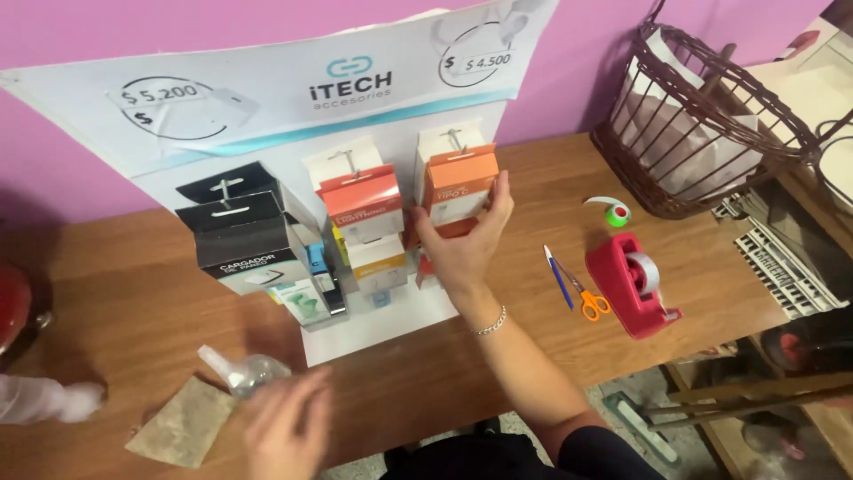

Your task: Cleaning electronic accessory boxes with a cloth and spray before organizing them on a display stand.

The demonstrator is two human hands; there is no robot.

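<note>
Here the right hand (462, 244) is raised against the display board (267, 116), which stands on the wooden table (115, 293) against the pink wall. Its fingers (500, 197) and thumb are spread moderately and closed around the lower edge of the orange box (459, 182), which hangs on a hook at the board's right side. The thumb presses the box's left edge; the fingertips wrap its right edge. A bracelet (490, 324) circles the wrist.

The left hand (289, 427) is low, in front of the board's base, and blurred. Its fingers appear loosely extended, touching or just above a clear bottle (244, 372) lying on its side; contact cannot be confirmed. A brown cloth (182, 422) lies just left of the bottle.

On the board, a red box (362, 197) hangs left of the orange box, and black boxes (240, 227) hang further left.

Right of the board lie a blue pen (559, 277), orange scissors (588, 300) and a red tape dispenser (629, 283). A wire basket (702, 124) stands beyond them, at the table's far right.
</note>
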